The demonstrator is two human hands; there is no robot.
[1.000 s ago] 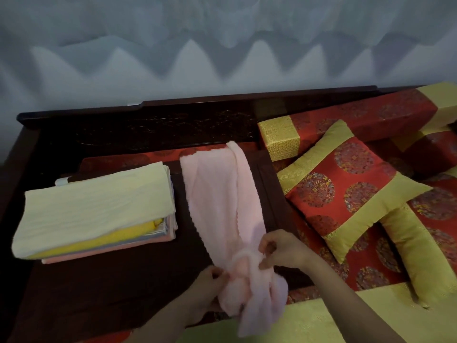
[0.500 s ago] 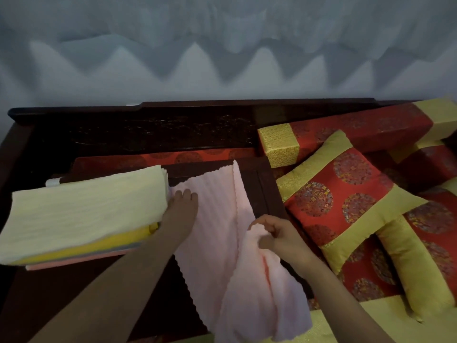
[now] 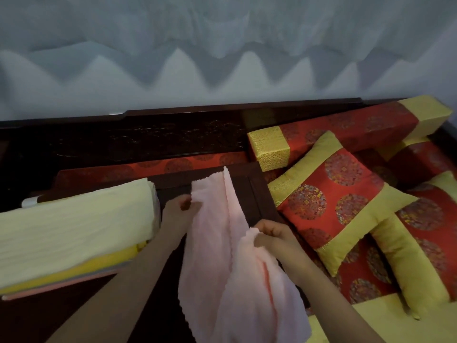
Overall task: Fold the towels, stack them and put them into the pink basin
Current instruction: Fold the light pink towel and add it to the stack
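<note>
A pale pink towel (image 3: 217,243) lies lengthwise across the dark wooden table (image 3: 257,191), its near end hanging over the front edge. My left hand (image 3: 179,211) pinches the towel's left edge near its far end. My right hand (image 3: 274,235) grips a bunched corner of the near part and holds it up. To the left sits a stack of folded towels (image 3: 74,231), pale yellow on top, with brighter yellow and pink layers beneath. No pink basin is in view.
Red and gold cushions (image 3: 343,204) crowd the right side, with a long bolster (image 3: 333,129) behind them. A dark carved wooden backrest (image 3: 173,134) runs along the rear under a grey wall. Yellow fabric (image 3: 346,325) covers the near right corner.
My left hand went from the near end to the towel's far left edge and now pinches it. My right hand keeps its corner raised. The towel has spread wider.
</note>
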